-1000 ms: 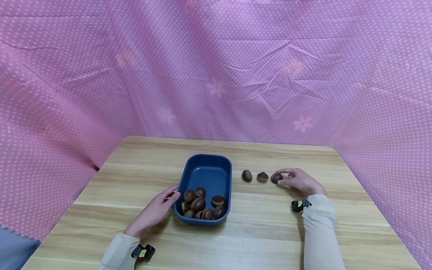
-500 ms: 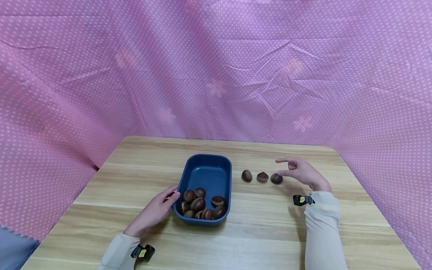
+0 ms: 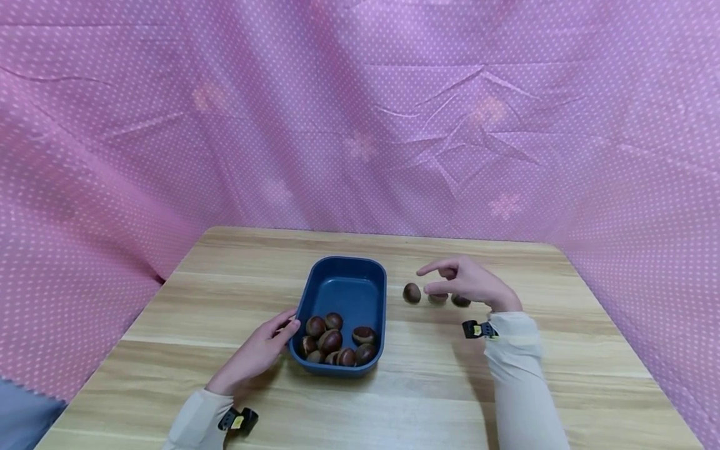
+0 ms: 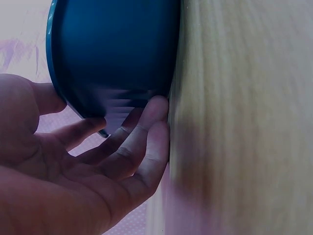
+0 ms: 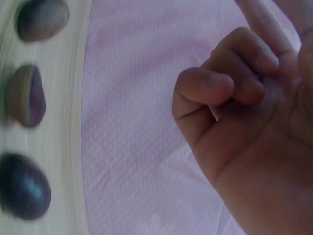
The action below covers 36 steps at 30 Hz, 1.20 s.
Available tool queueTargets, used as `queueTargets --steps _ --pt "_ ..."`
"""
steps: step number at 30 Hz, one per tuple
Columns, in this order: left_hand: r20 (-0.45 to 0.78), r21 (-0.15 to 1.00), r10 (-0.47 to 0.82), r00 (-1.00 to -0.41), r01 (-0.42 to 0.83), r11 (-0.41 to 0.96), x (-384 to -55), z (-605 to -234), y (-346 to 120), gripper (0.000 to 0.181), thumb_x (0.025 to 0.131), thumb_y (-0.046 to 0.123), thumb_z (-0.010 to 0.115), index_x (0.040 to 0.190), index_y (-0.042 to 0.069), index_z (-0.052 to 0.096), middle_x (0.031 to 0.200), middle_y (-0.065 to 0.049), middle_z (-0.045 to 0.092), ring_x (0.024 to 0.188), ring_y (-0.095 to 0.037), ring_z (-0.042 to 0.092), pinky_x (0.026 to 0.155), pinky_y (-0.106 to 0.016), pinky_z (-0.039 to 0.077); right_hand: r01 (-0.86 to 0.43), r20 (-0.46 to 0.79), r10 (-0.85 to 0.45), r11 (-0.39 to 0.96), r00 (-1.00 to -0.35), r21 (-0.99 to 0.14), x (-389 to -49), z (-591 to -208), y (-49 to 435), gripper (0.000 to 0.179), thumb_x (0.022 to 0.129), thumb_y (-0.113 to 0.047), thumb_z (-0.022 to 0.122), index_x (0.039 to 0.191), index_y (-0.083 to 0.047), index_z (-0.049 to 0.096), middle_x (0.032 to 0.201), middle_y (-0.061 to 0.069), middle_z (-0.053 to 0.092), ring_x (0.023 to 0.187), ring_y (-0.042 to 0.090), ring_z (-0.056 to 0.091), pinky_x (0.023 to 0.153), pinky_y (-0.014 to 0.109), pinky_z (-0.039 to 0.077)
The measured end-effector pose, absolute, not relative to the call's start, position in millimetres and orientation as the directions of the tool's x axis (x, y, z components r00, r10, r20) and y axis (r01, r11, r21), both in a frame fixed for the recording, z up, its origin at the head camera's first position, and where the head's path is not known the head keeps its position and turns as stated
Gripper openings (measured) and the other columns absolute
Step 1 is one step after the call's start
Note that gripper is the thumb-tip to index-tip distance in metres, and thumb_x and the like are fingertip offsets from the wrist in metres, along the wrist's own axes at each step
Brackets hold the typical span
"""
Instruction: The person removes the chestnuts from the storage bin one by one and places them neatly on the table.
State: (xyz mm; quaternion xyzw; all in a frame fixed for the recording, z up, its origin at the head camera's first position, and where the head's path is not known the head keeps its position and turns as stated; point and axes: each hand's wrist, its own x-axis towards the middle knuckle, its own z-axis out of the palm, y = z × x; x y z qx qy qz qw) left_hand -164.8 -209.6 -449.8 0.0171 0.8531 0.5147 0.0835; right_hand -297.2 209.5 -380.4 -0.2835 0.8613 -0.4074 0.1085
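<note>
A dark blue rectangular box point(image 3: 350, 294) stands on the table with several brown chestnuts point(image 3: 330, 341) gathered at its near end. My left hand point(image 3: 260, 350) holds the box at its near left side; in the left wrist view the thumb lies at the rim and the fingertips point(image 4: 155, 108) touch the outer wall, low by the tabletop. Right of the box, three chestnuts lie in a row. Over that row hovers my right hand point(image 3: 472, 282), holding nothing, thumb and index finger spread near the leftmost chestnut point(image 3: 412, 293). It partly covers the middle chestnut point(image 3: 438, 299) and the rightmost chestnut point(image 3: 461, 301).
The wooden table point(image 3: 427, 400) has rounded far corners. A pink dotted cloth point(image 3: 360, 156) hangs behind it and along both sides. Each wrist carries a small black camera, such as the right wrist camera point(image 3: 478, 329).
My right hand has let go of the rightmost chestnut, lifted, and moved left above the row toward the leftmost one. The left hand and the box have stayed in place.
</note>
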Motion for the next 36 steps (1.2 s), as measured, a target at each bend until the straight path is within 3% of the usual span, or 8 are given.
queueTargets --steps 5,9,13,15,19,26,31,36 --pt "-0.136 0.879 0.107 -0.985 -0.070 0.472 -163 -449 -209 0.052 0.111 0.038 0.044 0.157 0.015 0.041 0.151 -0.018 0.051 0.125 -0.029 0.061 0.103 -0.049 0.052 -0.463 0.026 -0.671 0.483 -0.741 -0.744 -294 -379 180 0.031 0.088 -0.031 0.083 0.118 -0.027 0.077 0.069 -0.004 0.046 0.055 0.010 0.036 0.051 0.024 0.036" --pt "-0.131 0.876 0.110 -0.985 -0.063 0.478 -163 -448 -210 0.054 0.110 0.041 0.044 0.157 0.014 0.041 0.150 -0.019 0.051 0.124 -0.029 0.061 0.102 -0.049 0.052 -0.535 0.037 -0.755 0.428 -0.655 -0.728 -290 -380 156 0.032 0.087 -0.030 0.084 0.118 -0.023 0.078 0.088 0.002 0.062 0.066 0.017 0.048 0.061 0.025 0.045" --pt "-0.111 0.879 0.123 -0.986 -0.039 0.475 -164 -448 -210 0.055 0.110 0.042 0.045 0.157 0.014 0.041 0.151 -0.020 0.051 0.126 -0.032 0.060 0.097 -0.045 0.056 -0.628 0.063 -0.825 0.375 -0.562 -0.682 -284 -381 132 0.033 0.087 -0.032 0.084 0.117 -0.019 0.079 0.106 0.002 0.072 0.098 0.027 0.064 0.090 0.035 0.054" --pt "-0.104 0.879 0.128 -0.986 -0.031 0.475 -164 -448 -210 0.055 0.110 0.042 0.045 0.157 0.013 0.042 0.151 -0.020 0.050 0.127 -0.033 0.059 0.097 -0.044 0.056 -0.655 0.052 -0.844 0.373 -0.534 -0.657 -280 -382 121 0.033 0.088 -0.033 0.083 0.116 -0.018 0.079 0.116 -0.002 0.074 0.122 0.031 0.061 0.107 0.045 0.048" --pt "-0.105 0.882 0.128 -0.986 -0.033 0.470 -165 -449 -210 0.055 0.109 0.042 0.046 0.156 0.014 0.042 0.150 -0.019 0.051 0.127 -0.033 0.059 0.096 -0.043 0.057 -0.687 -0.003 -0.865 0.400 -0.501 -0.607 -274 -388 103 0.035 0.087 -0.036 0.082 0.116 -0.017 0.079 0.119 -0.011 0.074 0.138 0.031 0.051 0.115 0.050 0.041" --pt "-0.107 0.879 0.129 -0.986 -0.033 0.476 -165 -450 -209 0.055 0.110 0.042 0.045 0.157 0.014 0.042 0.148 -0.018 0.054 0.126 -0.032 0.059 0.096 -0.042 0.057 -0.739 -0.013 -0.895 0.376 -0.446 -0.559 -269 -397 87 0.032 0.087 -0.034 0.084 0.113 -0.016 0.080 0.112 -0.008 0.077 0.129 0.024 0.058 0.120 0.045 0.035" --pt "-0.106 0.878 0.123 -0.987 -0.035 0.478 -165 -450 -210 0.055 0.110 0.042 0.045 0.157 0.014 0.041 0.147 -0.018 0.054 0.127 -0.032 0.059 0.097 -0.043 0.057 -0.765 -0.047 -0.908 0.379 -0.417 -0.520 -265 -399 77 0.031 0.086 -0.036 0.084 0.112 -0.020 0.081 0.109 -0.013 0.075 0.115 0.014 0.060 0.104 0.032 0.046" --pt "-0.109 0.875 0.120 -0.987 -0.037 0.483 -165 -450 -210 0.056 0.109 0.043 0.046 0.157 0.014 0.041 0.148 -0.018 0.054 0.128 -0.032 0.058 0.097 -0.042 0.057 -0.804 -0.080 -0.914 0.389 -0.398 -0.449 -261 -406 67 0.025 0.085 -0.038 0.084 0.107 -0.025 0.081 0.102 -0.015 0.071 0.102 0.004 0.056 0.097 0.025 0.046"
